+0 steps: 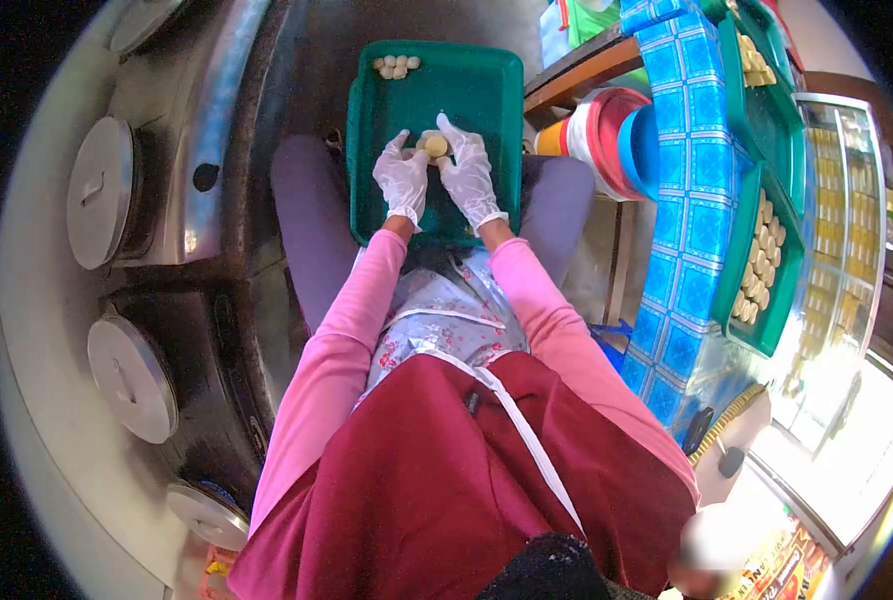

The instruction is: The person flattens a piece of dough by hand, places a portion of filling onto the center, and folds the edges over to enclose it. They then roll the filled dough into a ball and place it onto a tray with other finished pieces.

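Observation:
Both of my hands wear thin white gloves and meet over a green tray (396,85) that rests on my lap. Between them is a small round pale-yellow piece (434,146), with other pale pieces partly hidden by the fingers. My left hand (401,180) has its fingers closed around the left side of these pieces. My right hand (469,172) grips them from the right, its thumb or finger pointing up. Several small whitish balls (396,66) lie grouped in the tray's upper left corner.
On the right, a table with a blue checked cloth (678,150) holds green trays, one with several pale round pieces (761,260). Red and blue basins (621,135) sit beside it. Lidded metal pots (101,190) line the left. A glass-fronted case (836,230) stands far right.

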Demonstrator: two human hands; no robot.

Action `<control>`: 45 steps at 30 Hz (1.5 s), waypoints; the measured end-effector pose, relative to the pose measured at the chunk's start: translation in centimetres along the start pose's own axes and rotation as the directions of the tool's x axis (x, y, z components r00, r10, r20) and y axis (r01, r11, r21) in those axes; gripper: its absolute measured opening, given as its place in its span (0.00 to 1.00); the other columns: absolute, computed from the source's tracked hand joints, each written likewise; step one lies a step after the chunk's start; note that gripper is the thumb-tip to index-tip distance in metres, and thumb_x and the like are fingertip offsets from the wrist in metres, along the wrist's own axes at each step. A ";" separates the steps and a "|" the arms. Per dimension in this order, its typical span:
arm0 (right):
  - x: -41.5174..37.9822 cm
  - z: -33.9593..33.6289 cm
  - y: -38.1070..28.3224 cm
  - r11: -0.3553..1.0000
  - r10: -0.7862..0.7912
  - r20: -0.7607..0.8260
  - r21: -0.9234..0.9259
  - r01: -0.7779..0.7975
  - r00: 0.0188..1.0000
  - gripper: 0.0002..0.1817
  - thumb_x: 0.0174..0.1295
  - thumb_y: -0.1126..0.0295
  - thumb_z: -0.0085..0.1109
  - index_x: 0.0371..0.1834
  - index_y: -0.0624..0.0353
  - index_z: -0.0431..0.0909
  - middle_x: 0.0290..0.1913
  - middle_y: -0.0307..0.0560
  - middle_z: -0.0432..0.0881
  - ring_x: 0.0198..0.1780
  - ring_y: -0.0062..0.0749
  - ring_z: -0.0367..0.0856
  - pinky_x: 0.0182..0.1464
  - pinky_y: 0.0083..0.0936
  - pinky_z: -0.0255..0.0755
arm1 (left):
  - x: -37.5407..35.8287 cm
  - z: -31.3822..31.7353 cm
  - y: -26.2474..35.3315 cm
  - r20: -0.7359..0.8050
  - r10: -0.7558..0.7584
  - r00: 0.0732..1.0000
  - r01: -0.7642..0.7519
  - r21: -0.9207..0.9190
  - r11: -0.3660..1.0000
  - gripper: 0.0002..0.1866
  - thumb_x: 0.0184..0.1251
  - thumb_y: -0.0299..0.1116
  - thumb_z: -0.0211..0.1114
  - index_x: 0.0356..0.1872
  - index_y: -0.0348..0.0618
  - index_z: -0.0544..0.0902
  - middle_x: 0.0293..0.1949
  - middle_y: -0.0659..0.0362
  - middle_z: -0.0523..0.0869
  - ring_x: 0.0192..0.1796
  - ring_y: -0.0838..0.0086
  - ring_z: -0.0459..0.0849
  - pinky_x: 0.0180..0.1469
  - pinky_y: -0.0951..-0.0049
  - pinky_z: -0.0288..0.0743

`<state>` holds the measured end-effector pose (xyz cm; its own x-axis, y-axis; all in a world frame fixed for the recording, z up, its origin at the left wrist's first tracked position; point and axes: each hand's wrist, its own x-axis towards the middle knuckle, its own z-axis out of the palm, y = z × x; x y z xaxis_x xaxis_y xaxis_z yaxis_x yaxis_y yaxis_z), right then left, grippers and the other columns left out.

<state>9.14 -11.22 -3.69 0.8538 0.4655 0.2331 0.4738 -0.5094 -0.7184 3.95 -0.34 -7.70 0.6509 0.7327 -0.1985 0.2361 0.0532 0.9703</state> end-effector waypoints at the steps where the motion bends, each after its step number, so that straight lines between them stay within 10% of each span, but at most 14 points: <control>1: -0.4 0.3 0.1 0.999 0.033 -0.069 0.026 -0.031 0.997 0.28 0.58 0.75 0.64 0.66 0.60 0.79 0.54 0.57 0.86 0.54 0.52 0.80 0.61 0.39 0.73 | -0.2 -0.2 0.9 0.006 -0.017 1.000 0.017 0.023 1.000 0.26 0.61 0.23 0.71 0.62 0.31 0.81 0.38 0.56 0.91 0.36 0.78 0.85 0.40 0.77 0.79; 11: 1.7 0.1 -0.2 0.881 0.405 0.147 0.201 -0.428 0.903 0.21 0.60 0.66 0.69 0.55 0.66 0.86 0.54 0.63 0.86 0.53 0.51 0.87 0.58 0.35 0.77 | 0.2 0.7 -0.2 -0.052 -0.167 0.985 0.150 -0.244 0.958 0.26 0.60 0.20 0.70 0.62 0.32 0.82 0.38 0.53 0.91 0.34 0.75 0.86 0.38 0.75 0.79; 19: 2.0 0.2 1.7 0.982 0.161 0.118 0.082 -0.171 0.980 0.18 0.56 0.62 0.72 0.45 0.62 0.89 0.48 0.59 0.89 0.51 0.53 0.87 0.56 0.37 0.78 | 1.4 -0.8 4.4 0.291 -0.307 0.906 0.379 -0.238 0.894 0.19 0.71 0.34 0.66 0.55 0.30 0.85 0.37 0.56 0.90 0.31 0.77 0.82 0.35 0.74 0.75; 23: 3.1 -1.5 -1.0 0.908 0.358 0.263 0.125 -0.400 0.896 0.19 0.51 0.61 0.75 0.43 0.62 0.90 0.45 0.60 0.90 0.49 0.54 0.88 0.53 0.37 0.79 | 1.6 -1.2 4.4 0.193 0.207 0.959 -0.227 0.087 0.970 0.18 0.72 0.39 0.64 0.44 0.30 0.89 0.32 0.61 0.88 0.30 0.78 0.82 0.35 0.74 0.76; 27: 2.9 0.7 1.5 0.833 0.433 0.246 0.259 -0.489 0.867 0.19 0.50 0.62 0.77 0.41 0.63 0.90 0.38 0.54 0.91 0.40 0.40 0.89 0.47 0.31 0.80 | 1.5 -1.2 0.2 0.193 -0.165 0.967 0.109 0.269 0.957 0.16 0.64 0.33 0.66 0.48 0.32 0.90 0.26 0.62 0.86 0.25 0.76 0.81 0.31 0.71 0.76; 32: 3.7 -0.3 1.2 0.597 0.593 0.364 0.399 -0.696 0.718 0.13 0.54 0.70 0.76 0.42 0.62 0.90 0.33 0.43 0.89 0.30 0.21 0.84 0.28 0.20 0.75 | -1.4 0.1 1.0 0.059 -0.053 0.997 0.042 0.163 0.986 0.16 0.61 0.27 0.63 0.48 0.31 0.89 0.32 0.56 0.91 0.36 0.74 0.87 0.41 0.73 0.78; 37: 3.3 -1.3 3.0 0.371 0.539 0.448 0.634 -0.678 0.713 0.11 0.53 0.71 0.76 0.39 0.61 0.90 0.32 0.46 0.89 0.29 0.28 0.88 0.26 0.24 0.78 | 1.7 0.7 -0.5 0.256 -0.400 0.880 0.474 -0.461 0.750 0.13 0.71 0.30 0.61 0.51 0.35 0.86 0.42 0.55 0.91 0.42 0.65 0.90 0.50 0.67 0.83; 45: 1.9 -4.2 -0.8 0.438 0.500 0.383 0.662 -0.608 0.777 0.12 0.60 0.66 0.72 0.43 0.61 0.90 0.36 0.43 0.90 0.29 0.25 0.85 0.27 0.20 0.74 | 0.3 -0.4 3.8 0.507 -0.315 0.802 0.540 -0.392 0.745 0.16 0.73 0.30 0.65 0.57 0.32 0.83 0.50 0.54 0.88 0.50 0.67 0.88 0.55 0.69 0.81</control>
<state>11.34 -13.02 0.08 0.8176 0.3843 -0.4288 -0.4543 -0.0270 -0.8904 4.70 0.34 -4.03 0.8137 0.2273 -0.5350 0.2443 0.7015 0.6695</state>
